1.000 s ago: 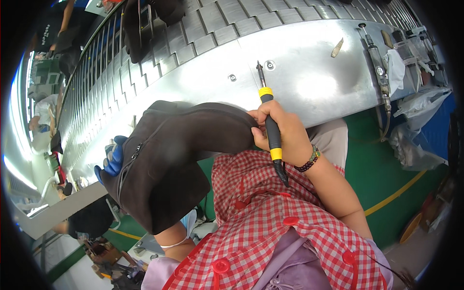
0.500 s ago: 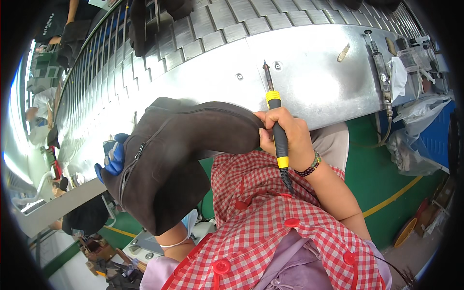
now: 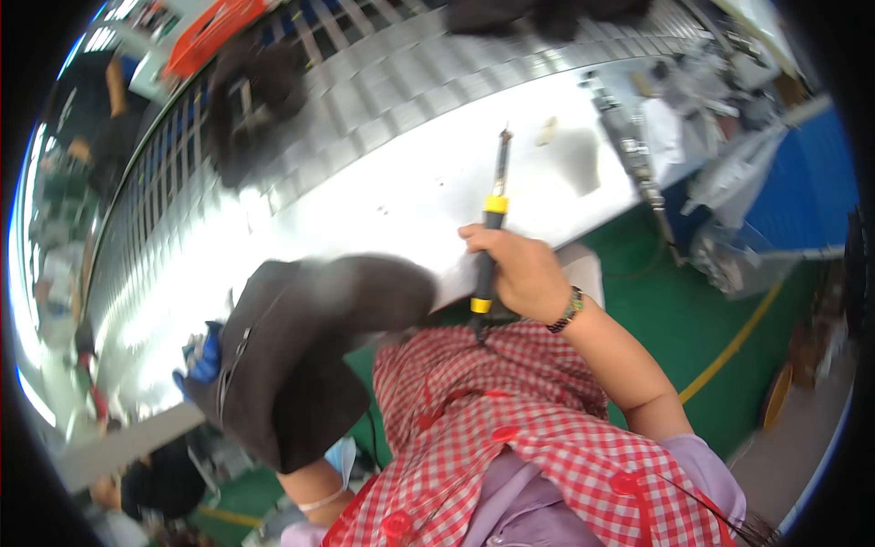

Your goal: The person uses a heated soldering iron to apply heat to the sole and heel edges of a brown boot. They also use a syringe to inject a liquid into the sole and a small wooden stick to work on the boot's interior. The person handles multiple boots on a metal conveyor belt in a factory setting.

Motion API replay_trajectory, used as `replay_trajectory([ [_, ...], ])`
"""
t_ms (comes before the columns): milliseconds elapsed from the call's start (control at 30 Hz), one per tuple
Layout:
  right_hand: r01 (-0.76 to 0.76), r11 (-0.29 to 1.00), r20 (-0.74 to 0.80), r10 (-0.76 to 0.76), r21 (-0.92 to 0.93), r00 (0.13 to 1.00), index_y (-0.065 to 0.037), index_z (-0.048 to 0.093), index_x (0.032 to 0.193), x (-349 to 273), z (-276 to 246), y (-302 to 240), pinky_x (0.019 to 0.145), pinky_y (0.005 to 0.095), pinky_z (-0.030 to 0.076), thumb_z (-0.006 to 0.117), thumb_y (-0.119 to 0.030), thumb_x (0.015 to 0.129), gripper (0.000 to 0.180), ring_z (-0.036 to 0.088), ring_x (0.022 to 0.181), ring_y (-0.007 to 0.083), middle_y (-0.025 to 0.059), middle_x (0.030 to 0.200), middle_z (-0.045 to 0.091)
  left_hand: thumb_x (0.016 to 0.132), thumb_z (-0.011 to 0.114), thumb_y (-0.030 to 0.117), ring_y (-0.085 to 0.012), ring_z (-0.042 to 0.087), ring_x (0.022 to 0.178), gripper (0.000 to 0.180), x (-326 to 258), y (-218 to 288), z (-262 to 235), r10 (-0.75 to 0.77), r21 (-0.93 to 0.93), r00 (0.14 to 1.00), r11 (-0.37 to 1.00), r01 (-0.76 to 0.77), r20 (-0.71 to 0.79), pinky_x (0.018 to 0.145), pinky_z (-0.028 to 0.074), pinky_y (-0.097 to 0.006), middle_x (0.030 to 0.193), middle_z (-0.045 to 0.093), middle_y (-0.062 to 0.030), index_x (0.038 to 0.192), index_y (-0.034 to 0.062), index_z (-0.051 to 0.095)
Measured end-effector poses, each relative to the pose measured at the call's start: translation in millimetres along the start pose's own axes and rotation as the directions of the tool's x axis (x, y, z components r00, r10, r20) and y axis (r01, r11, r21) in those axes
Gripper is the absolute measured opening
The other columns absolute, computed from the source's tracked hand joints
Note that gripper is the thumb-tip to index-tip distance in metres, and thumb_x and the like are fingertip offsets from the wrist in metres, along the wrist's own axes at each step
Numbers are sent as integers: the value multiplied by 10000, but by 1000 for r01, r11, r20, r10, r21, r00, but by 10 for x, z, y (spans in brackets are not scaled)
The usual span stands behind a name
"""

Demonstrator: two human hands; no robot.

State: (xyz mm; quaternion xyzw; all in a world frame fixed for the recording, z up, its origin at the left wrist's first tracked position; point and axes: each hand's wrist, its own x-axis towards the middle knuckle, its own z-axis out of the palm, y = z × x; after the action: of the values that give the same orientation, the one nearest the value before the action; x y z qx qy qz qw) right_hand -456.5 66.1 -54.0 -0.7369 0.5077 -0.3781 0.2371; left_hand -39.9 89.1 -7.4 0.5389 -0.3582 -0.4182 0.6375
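My left hand (image 3: 206, 360), in a blue glove, grips a dark brown suede-like boot (image 3: 319, 314) by its shaft. A zipper runs up the side facing me, and the toe points right. The boot hides part of that hand. In my right hand (image 3: 530, 278) is a soldering iron (image 3: 492, 219) with a black and yellow handle. My fingers wrap the handle; its thin metal tip points away from me over the metal worktop (image 3: 428, 214). A gap separates the right hand from the boot's toe, which is blurred.
Beyond the worktop runs a slatted metal conveyor (image 3: 392, 100) carrying dark boots (image 3: 260, 100). An orange basket (image 3: 214, 36) stands far left, near another person (image 3: 91, 100). At right are a metal tube fitting (image 3: 629, 137), clear plastic bags (image 3: 738, 246) and a blue panel (image 3: 793, 187).
The right hand's fingers have come off the boot's toe. Boot and left hand have moved down and left, while the right hand keeps the soldering iron. The whole view has shifted too.
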Motion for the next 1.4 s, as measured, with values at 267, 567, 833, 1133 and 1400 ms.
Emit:
replay_trajectory([
  [267,-273,958,421,214,85,882,-151,515,1229,179,-657,274,776,443,512,614,-242,856,397,658,882,345,157,945,639,1105,322,296,-213,556,1219,419,-212,252,482,178,-47,859,983,-177,481,1149,362,-368,1333,566,-144,1350,-9,469],
  [567,-201,851,242,352,-485,904,-176,514,1264,175,-573,133,716,480,531,601,-197,840,433,671,829,347,173,917,647,1069,305,420,-245,687,809,574,191,36,49,160,-130,987,979,-159,-1,1028,476,-420,903,735,-125,1080,-33,657],
  [833,-207,737,105,353,-643,930,-211,403,1466,2,-611,7,663,438,554,669,-188,819,700,667,821,318,156,1024,587,1084,295,368,-185,594,762,436,291,-70,126,-64,-500,985,866,-24,-158,964,467,-406,830,642,-55,847,98,542],
  [1133,-262,743,74,387,-616,919,-138,326,1512,-57,-640,72,789,447,570,726,-267,812,817,678,963,344,155,1285,560,1073,282,389,-208,653,968,507,456,-155,-335,264,-628,919,778,-24,292,1204,319,-428,965,708,-80,1072,21,631],
  [1400,-246,813,-20,278,-527,960,-120,399,1460,-141,-738,47,805,439,567,729,-320,830,739,681,981,336,158,1330,565,1059,295,438,-245,650,1037,547,276,74,-70,78,-317,968,948,2,239,1122,391,-448,1170,674,-172,1114,-13,599],
])
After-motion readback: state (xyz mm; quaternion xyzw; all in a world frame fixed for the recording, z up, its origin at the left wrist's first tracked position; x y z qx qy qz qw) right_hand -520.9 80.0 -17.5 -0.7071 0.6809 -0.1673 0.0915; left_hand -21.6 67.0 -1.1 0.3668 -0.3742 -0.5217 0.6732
